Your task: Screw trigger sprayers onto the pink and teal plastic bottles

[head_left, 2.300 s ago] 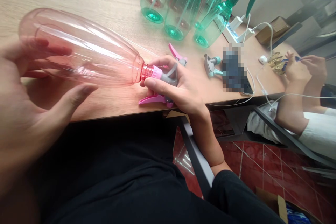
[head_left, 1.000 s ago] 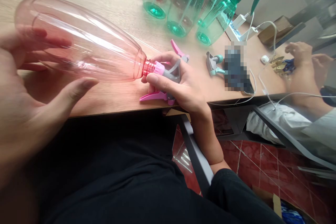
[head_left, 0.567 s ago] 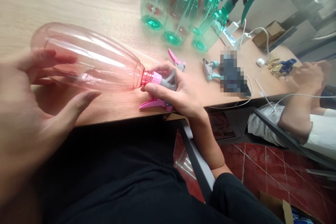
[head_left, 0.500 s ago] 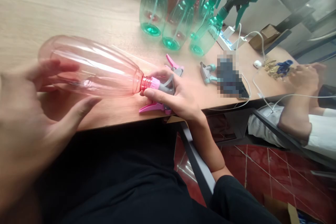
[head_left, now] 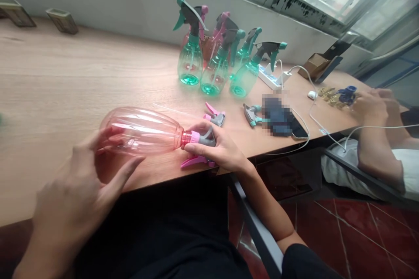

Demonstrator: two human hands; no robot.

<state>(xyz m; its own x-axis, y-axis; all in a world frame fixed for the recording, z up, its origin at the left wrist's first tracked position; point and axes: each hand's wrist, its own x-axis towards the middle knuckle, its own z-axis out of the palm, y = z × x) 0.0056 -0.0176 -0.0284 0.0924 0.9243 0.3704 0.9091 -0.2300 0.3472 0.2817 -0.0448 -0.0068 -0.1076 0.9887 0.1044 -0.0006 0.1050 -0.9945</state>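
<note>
A clear pink spray bottle (head_left: 144, 133) lies sideways in front of me, its base to the left. My left hand (head_left: 78, 183) is loosely curled about the base end, the fingers partly seen through the plastic and the thumb along the lower side. At the neck, my right hand (head_left: 222, 148) is closed around the grey and pink trigger spray head (head_left: 195, 137), whose pink collar meets the bottle's threads. The pink trigger (head_left: 196, 162) sticks out below my fingers. A second pink and grey spray head (head_left: 215, 115) rests on the table just beyond my right hand.
Several green spray bottles (head_left: 214, 74) stand behind, pink ones among them. A teal and grey spray head (head_left: 252, 115) lies near a blurred-out phone (head_left: 278, 117). White cables (head_left: 310, 115) run from a power strip (head_left: 270, 79). At right are another person's hands (head_left: 373, 109).
My view has tilted up, showing more wall and window, so the things sit lower in the picture. Both hands stay at the pink bottle and its spray head.
</note>
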